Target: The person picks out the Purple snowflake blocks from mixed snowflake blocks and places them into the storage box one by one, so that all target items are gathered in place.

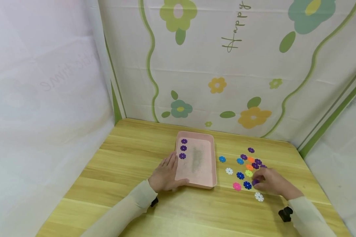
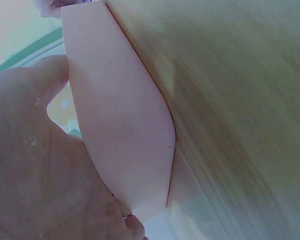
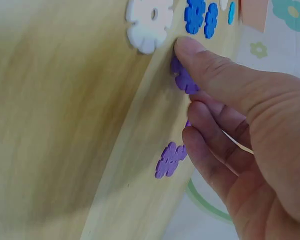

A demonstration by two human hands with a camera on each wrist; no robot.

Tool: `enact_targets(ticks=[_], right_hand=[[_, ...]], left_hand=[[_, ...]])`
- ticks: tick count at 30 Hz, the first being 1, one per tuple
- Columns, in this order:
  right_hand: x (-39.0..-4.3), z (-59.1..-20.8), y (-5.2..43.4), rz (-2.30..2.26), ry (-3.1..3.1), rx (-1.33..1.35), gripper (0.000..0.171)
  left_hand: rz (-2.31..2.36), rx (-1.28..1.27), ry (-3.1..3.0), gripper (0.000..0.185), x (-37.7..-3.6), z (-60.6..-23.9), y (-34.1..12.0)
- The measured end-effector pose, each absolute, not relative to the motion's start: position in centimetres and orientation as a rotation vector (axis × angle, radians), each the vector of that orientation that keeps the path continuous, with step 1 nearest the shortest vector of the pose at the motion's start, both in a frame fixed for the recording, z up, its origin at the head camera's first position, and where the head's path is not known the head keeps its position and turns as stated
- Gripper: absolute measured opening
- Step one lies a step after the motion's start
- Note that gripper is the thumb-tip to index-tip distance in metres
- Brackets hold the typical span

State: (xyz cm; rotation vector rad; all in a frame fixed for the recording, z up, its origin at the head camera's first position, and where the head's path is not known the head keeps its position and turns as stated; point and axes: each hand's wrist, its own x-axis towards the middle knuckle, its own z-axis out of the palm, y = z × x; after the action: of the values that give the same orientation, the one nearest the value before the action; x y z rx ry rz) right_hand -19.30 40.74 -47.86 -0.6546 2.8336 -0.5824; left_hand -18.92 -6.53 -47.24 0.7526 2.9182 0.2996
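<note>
A pink tray [image 1: 209, 161] lies on the wooden table [image 1: 130, 154] and holds three purple flower pieces [image 1: 183, 148] in a column along its left side. My left hand [image 1: 175, 169] rests against the tray's near left corner, with straight fingers along the left rim and the thumb along the front rim. In the left wrist view, that hand's palm [image 2: 40, 165] lies against the tray's wall [image 2: 120, 125]. To the right, my right hand [image 1: 257, 182] pinches a purple flower piece [image 1: 254, 181] on the table. The right wrist view shows the thumb [image 3: 205, 65] pressing on that purple piece [image 3: 182, 82].
Several loose flower pieces lie right of the tray: blue [image 1: 222, 159], white [image 1: 229, 171], pink [image 1: 236, 186], orange [image 1: 250, 160], green [image 1: 248, 173], another white [image 1: 259, 197]. A second purple piece [image 3: 170, 160] lies by my right fingers. Flowered cloth walls enclose the table.
</note>
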Motion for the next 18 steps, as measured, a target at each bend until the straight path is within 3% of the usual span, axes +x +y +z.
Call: enact_targets(ticks=[8, 18], right_hand=[[-20.0, -46.7, 41.8, -0.628, 2.799, -0.769, 0.009], [-20.4, -44.3, 40.0, -0.742, 2.741, -0.498, 0.012]], left_hand=[[0.309, 0.738, 2.912, 0.111, -19.1, -47.5, -6.5], [0.315, 0.727, 2.901, 0.112, -18.9, -47.2, -6.4]])
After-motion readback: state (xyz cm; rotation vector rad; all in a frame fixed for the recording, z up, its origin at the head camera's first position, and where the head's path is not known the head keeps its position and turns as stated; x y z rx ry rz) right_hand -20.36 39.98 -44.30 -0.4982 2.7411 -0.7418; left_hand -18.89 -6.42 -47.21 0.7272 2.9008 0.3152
